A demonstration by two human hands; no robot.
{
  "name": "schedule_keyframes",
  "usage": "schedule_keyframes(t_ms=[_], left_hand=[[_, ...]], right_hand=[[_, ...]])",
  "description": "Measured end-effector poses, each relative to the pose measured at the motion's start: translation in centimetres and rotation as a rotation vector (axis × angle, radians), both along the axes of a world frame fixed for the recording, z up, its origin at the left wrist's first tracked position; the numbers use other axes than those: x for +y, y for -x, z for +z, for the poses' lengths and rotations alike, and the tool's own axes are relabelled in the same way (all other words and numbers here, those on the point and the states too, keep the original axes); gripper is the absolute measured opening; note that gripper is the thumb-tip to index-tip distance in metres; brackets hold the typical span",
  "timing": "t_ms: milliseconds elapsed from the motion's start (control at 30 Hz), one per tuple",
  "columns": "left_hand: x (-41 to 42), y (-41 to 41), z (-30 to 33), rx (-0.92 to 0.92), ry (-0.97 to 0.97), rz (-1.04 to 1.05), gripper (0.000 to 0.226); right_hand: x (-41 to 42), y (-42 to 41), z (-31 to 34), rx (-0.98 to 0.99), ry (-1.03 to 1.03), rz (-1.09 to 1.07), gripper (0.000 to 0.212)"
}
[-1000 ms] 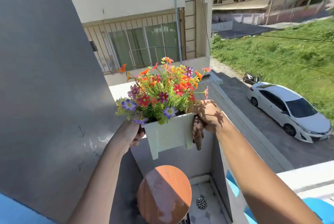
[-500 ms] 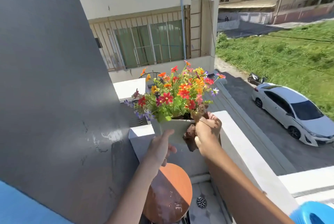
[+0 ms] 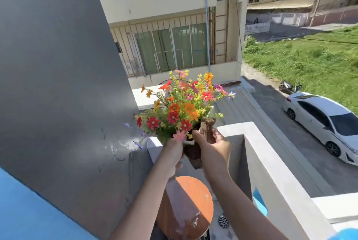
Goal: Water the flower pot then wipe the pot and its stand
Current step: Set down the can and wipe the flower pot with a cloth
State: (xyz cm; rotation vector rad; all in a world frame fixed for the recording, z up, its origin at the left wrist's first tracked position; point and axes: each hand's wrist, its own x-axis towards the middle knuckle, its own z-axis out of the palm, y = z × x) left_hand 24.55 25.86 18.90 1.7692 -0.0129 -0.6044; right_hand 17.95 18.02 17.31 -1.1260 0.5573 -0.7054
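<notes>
flower pot [image 3: 188, 142] between both hands [image 3: 175, 149], above stand [image 3: 190, 201]

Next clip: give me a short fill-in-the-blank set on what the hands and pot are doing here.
1. The flower pot is held in the air by ____ hands.
2. The right hand presses a brown ____ against the pot.
3. Directly below the pot stands a round ____ stand.
4. The left hand grips the pot's ____ side.

Missing words: both; cloth; orange; left
</notes>
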Motion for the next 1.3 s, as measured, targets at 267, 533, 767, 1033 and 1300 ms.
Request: schedule_keyframes(t_ms=[267, 533, 767, 1033, 1300], left_hand=[[2.7, -0.7, 1.9, 0.108, 0.221, -0.032, 0.031], [3.9, -0.3, 2.1, 0.146, 0.247, 0.013, 0.034], [4.1, -1.0, 1.3, 0.196, 0.333, 0.094, 0.032], [5.8, -1.0, 1.0, 0.19, 0.378, 0.054, 0.039], [6.7, -2.5, 0.1, 0.186, 0.37, 0.024, 0.043]], right_hand=[[-3.0, -0.9, 1.0, 0.0, 0.477, -0.1, 0.01], [-6.3, -2.6, 1.4, 0.106, 0.59, -0.232, 0.022], [1.8, -0.8, -2.7, 0.047, 0.883, -0.11, 0.014], [0.3, -3.1, -1.9, 0.02, 0.761, -0.178, 0.029], [0.5, -5.6, -3.8, 0.18, 0.613, -0.296, 0.015]])
